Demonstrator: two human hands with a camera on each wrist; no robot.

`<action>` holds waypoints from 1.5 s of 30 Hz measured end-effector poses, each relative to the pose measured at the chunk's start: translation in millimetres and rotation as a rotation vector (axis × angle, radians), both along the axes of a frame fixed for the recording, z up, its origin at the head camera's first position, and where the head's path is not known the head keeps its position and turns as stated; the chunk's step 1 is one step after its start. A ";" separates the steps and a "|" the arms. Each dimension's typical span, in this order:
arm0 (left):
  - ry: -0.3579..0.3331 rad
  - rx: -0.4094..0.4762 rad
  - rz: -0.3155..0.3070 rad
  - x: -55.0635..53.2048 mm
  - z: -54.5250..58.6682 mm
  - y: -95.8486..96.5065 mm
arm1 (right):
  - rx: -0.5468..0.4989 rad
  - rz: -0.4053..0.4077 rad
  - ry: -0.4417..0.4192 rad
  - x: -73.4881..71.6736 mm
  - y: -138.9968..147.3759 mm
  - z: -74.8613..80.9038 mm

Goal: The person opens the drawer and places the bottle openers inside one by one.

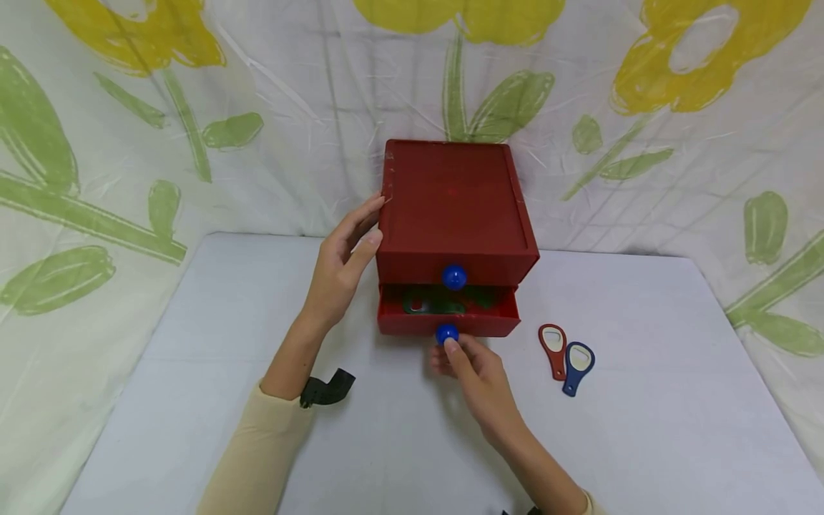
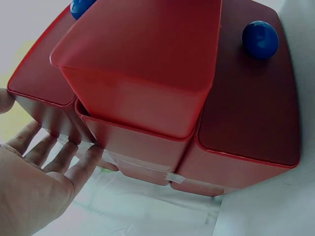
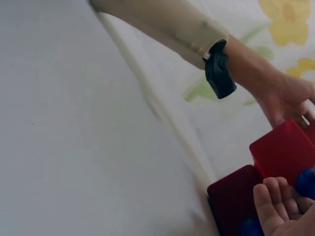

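A red drawer cabinet (image 1: pixel 450 193) stands at the back of the table. Its middle drawer (image 1: pixel 412 325) is pulled partway out, with green objects (image 1: pixel 434 304) lying inside, partly hidden by the cabinet top. With thumb and fingers, my right hand (image 1: pixel 479 379) pinches that drawer's blue knob (image 1: pixel 447 333). My left hand (image 1: pixel 337 268) rests its extended fingers against the cabinet's left side; in the left wrist view the fingers (image 2: pixel 61 157) lie along the side wall. Another blue knob (image 1: pixel 454 277) marks the top drawer, and the bottom drawer's knob (image 2: pixel 260 40) shows in the left wrist view.
Right of the cabinet, a red bottle opener (image 1: pixel 553 350) and a blue bottle opener (image 1: pixel 578 368) lie side by side on the white table (image 1: pixel 663 400). A flower-printed curtain (image 1: pixel 309 143) hangs behind the cabinet. A black wrist mount (image 1: pixel 328 388) juts from the left sleeve.
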State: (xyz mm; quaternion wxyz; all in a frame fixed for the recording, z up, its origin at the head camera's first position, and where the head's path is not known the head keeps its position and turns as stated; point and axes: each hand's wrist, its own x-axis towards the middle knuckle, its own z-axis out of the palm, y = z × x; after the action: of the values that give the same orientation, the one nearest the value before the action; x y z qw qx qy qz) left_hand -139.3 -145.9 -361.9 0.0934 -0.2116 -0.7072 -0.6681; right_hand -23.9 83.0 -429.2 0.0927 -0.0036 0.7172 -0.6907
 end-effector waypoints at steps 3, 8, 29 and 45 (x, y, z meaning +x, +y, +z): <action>-0.002 0.003 -0.002 -0.7 -0.2 0.9 | -0.010 0.016 0.016 -4.4 1.7 -0.6; 0.002 -0.002 0.000 -0.8 -0.1 1.1 | -0.016 0.023 0.033 -10.9 2.9 -1.3; 0.013 0.004 0.002 0.8 1.2 0.5 | -0.038 0.025 0.007 -42.0 5.4 1.3; 0.008 0.008 -0.001 0.5 1.4 0.0 | -0.064 0.037 0.002 -49.9 4.3 0.3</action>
State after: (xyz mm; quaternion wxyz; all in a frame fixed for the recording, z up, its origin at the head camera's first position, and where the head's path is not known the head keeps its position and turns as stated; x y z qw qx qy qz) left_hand -138.8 -145.8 -360.5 0.0966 -0.2143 -0.7041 -0.6701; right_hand -73.7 87.3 -429.0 0.1046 -0.0205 0.6945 -0.7115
